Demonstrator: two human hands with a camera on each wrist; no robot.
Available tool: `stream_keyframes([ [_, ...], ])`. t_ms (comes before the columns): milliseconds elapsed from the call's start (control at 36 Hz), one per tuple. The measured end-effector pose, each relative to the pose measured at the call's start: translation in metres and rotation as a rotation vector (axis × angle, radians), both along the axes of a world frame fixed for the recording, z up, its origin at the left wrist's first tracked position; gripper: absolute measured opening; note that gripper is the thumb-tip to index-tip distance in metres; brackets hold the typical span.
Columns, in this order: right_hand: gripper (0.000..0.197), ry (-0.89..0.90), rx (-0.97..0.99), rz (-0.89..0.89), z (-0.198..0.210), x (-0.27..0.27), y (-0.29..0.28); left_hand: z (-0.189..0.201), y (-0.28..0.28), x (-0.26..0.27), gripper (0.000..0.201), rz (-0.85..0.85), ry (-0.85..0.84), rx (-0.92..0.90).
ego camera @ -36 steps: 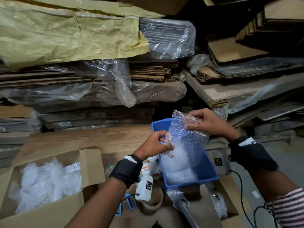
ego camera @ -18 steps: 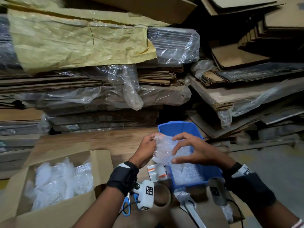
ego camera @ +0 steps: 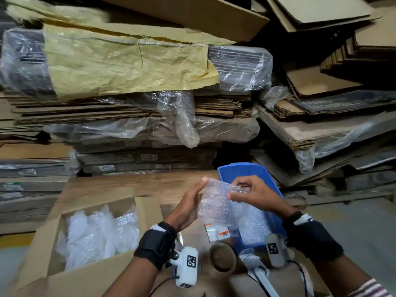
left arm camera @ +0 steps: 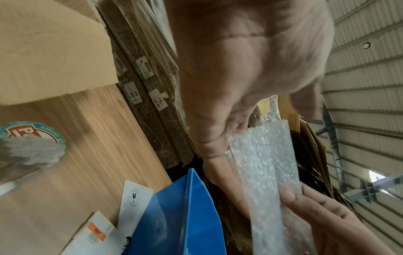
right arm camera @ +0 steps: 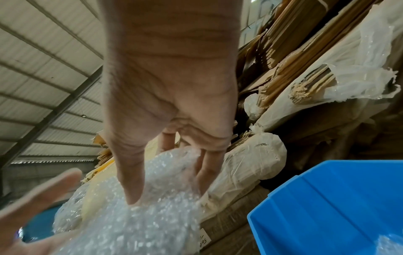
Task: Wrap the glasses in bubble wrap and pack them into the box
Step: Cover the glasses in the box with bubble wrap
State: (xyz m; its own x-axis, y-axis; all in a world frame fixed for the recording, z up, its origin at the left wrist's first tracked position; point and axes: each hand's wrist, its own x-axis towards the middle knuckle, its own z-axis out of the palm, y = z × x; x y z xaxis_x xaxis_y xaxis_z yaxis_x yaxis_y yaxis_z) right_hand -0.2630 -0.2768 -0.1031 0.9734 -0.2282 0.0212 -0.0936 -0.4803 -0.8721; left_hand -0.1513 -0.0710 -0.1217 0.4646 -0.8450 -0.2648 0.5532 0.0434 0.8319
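A piece of bubble wrap (ego camera: 214,200) is held up between both hands over the near-left edge of the blue bin (ego camera: 244,170). My left hand (ego camera: 190,202) grips its left side, fingers behind and thumb in front. My right hand (ego camera: 250,194) pinches its upper right edge, thumb pressed on the front. In the left wrist view the bubble wrap (left arm camera: 266,170) looks like a folded strip; in the right wrist view the bubble wrap (right arm camera: 139,215) bulges under the thumb. Whether a glass is inside cannot be seen. The cardboard box (ego camera: 90,277) at lower left holds several wrapped white bundles (ego camera: 94,234).
More bubble wrap (ego camera: 252,224) lies in the blue bin. A tape roll (ego camera: 222,257) and white labels (ego camera: 216,232) sit near the bin on the wooden table (ego camera: 132,185). Stacks of flattened cardboard (ego camera: 150,129) in plastic rise behind the table.
The bubble wrap, held tall and spread one second ago, has been lowered and folded narrower between the hands. The right hand has come down and closer to the left.
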Motion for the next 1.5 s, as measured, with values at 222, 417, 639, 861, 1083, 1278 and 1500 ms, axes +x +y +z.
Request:
stream_keyframes([
  [222, 0.023, -0.158, -0.143, -0.145, 0.0, 0.014, 0.021, -0.003, 0.02, 0.009, 0.03, 0.039, -0.209, 0.066],
  [417, 0.02, -0.072, -0.095, 0.051, 0.016, 0.011, 0.053, 0.0, 0.025, 0.022, 0.022, 0.161, -0.182, 0.063],
  [639, 0.025, -0.029, 0.04, -0.039, -0.001, 0.028, 0.068, 0.002, 0.039, 0.034, 0.025, 0.131, -0.142, 0.02],
  [861, 0.048, 0.084, 0.024, -0.056, -0.005, 0.049, 0.08, -0.003, 0.07, 0.058, 0.047, 0.077, -0.206, 0.134],
  [1083, 0.035, 0.059, -0.248, -0.044, 0.0, 0.079, 0.099, -0.013, 0.084, 0.079, 0.029, 0.007, -0.713, 0.276],
  [1278, 0.033, -0.108, -0.372, -0.093, -0.003, 0.1, 0.129, -0.021, 0.1, 0.085, 0.024, 0.08, -0.534, 0.294],
  [1500, 0.024, -0.289, -0.33, -0.021, -0.013, 0.108, 0.181, -0.028, 0.121, 0.094, 0.015, 0.318, -0.387, 0.313],
])
